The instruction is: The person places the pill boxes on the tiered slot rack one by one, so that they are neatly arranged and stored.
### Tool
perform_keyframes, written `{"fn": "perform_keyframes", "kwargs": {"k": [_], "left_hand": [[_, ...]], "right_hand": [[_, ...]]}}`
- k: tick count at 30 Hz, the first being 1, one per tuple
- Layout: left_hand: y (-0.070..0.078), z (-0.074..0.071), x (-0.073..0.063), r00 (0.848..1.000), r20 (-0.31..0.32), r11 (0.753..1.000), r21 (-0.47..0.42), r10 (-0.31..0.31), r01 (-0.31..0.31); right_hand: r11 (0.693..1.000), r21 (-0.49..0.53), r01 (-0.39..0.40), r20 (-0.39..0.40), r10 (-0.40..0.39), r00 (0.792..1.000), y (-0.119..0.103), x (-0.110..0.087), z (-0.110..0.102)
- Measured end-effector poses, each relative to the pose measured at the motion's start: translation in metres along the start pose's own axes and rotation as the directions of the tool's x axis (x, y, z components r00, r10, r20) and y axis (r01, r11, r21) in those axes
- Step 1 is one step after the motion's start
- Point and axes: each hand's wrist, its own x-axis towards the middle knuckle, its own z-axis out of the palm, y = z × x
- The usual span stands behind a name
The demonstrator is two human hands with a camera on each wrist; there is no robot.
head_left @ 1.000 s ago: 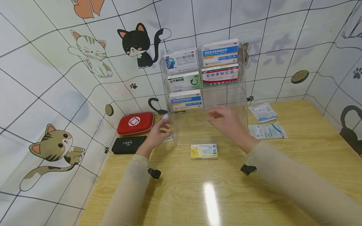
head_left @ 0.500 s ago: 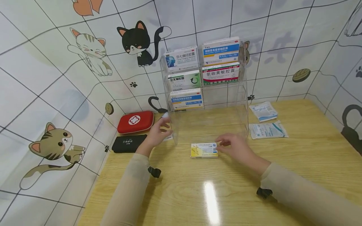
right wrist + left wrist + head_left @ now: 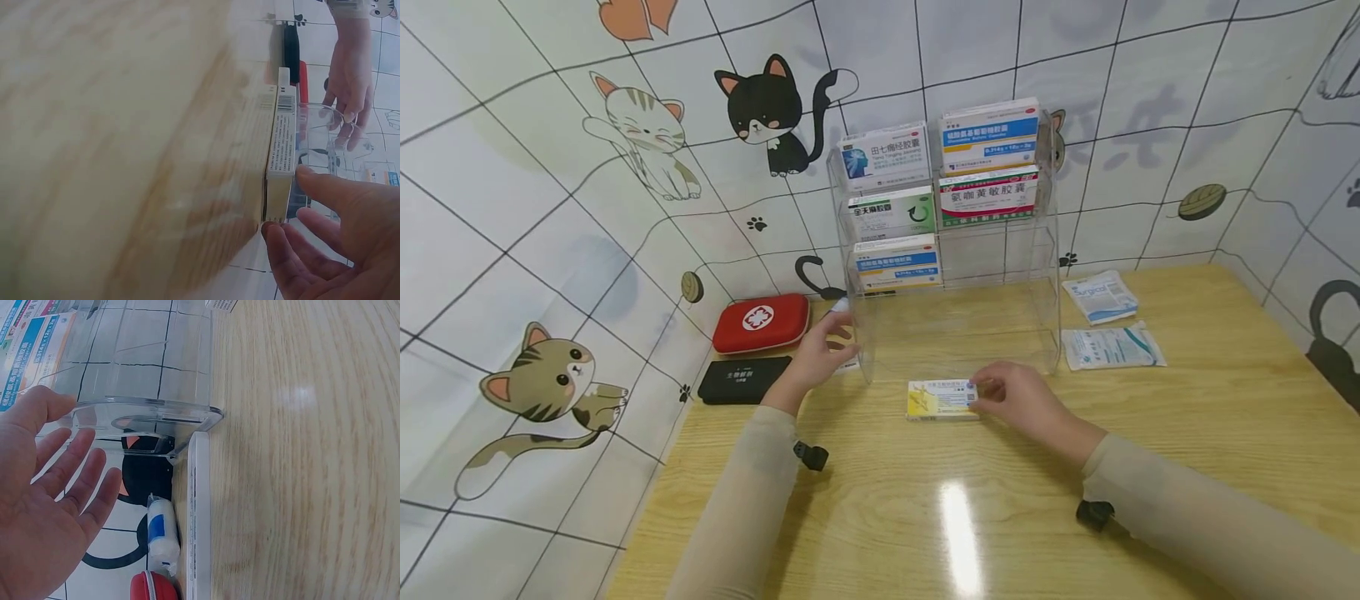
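Note:
A small white-and-yellow medicine box (image 3: 936, 400) lies flat on the wooden table in front of a clear acrylic display rack (image 3: 862, 337). My right hand (image 3: 1026, 404) pinches its right end; in the right wrist view the thumb is on the upper face of the medicine box (image 3: 282, 144) and fingertips are at its end and lower edge. Beside the rack's left side panel is my left hand (image 3: 815, 360), fingers loosely spread. The left wrist view shows that hand (image 3: 53, 487) holding nothing, its thumb right at the panel's edge.
Several medicine boxes (image 3: 895, 262) stand in the rack's upper compartments. At left lie a red zip case (image 3: 762, 325) and a black pouch (image 3: 741, 381). Right of the rack are a surgical mask packet (image 3: 1101, 297) and another white packet (image 3: 1114, 347). A tiled-pattern wall rises behind.
My right hand has come down from the rack's front to the box on the table and now pinches its right end. The left hand stays at the rack's side.

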Motion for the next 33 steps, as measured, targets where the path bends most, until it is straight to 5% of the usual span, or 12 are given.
{"fn": "perform_keyframes", "kwargs": {"k": [9,17,26,33], "left_hand": [[0.0,0.0,0.001,1.0,0.014,1.0,-0.003,-0.009,0.009],[-0.001,0.0,0.001,1.0,0.015,1.0,-0.014,-0.007,0.007],[-0.001,-0.001,0.001,1.0,0.002,1.0,-0.004,-0.008,0.008],[0.0,-0.001,0.001,1.0,0.005,1.0,0.002,-0.026,0.026]], "right_hand": [[0.997,-0.059,-0.041,0.05,0.044,0.998,-0.002,0.002,-0.003],[0.993,0.093,-0.078,0.078,0.071,0.994,-0.005,-0.006,-0.01],[0.99,0.125,-0.069,-0.035,0.074,0.997,-0.007,-0.017,-0.028],[0.997,0.06,0.042,-0.195,-0.03,0.98,-0.015,-0.01,-0.064]]}}
